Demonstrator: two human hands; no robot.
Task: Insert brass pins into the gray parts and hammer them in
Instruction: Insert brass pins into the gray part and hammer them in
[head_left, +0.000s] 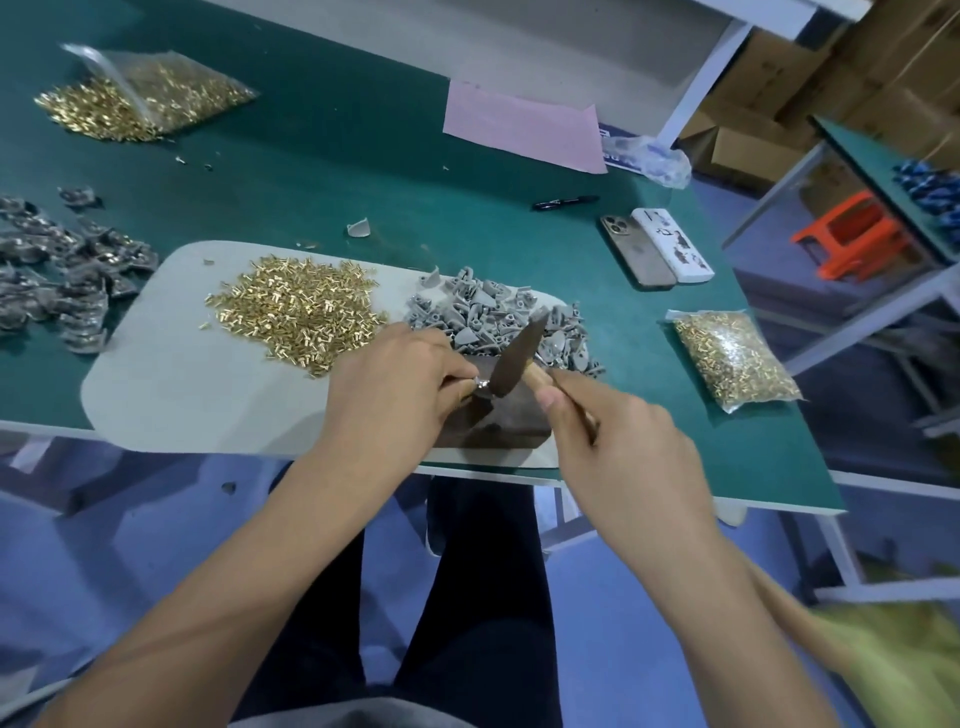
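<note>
**Hammer over a held part on the block**

No lettering reads clearly anywhere: the printing on the crumpled plastic wrapper (647, 156) at the far edge of the green table (337, 156) is blue but too blurred to make out, and the pink sheet (522, 132) beside it is blank.

The left hand (387, 387) pinches a small shiny gray part (481, 385) between thumb and fingertips, pressing it onto the dark block (493, 423) at the near edge of the table. How far a pin sits in it is too small to tell. The right hand (618, 441) is curled around the wooden handle of the hammer (519, 358), whose dark head is motion-blurred and tilted just above the part; most of the handle is hidden inside the fist.

The block stands on a pale mat (171, 374). On the mat lie a loose heap of brass pins (296, 309) and, just to its right, a heap of gray parts (493, 312), partly covered by the hammer head.

A clear bag of pins (735, 361) lies shut to the right of the mat; a second open bag (150, 96) spills pins at the far left. A pile of darker parts (57, 265) is cut off by the left edge. Two phones (657, 252) lie side by side, and a black pen (565, 202) lies behind them.
</note>
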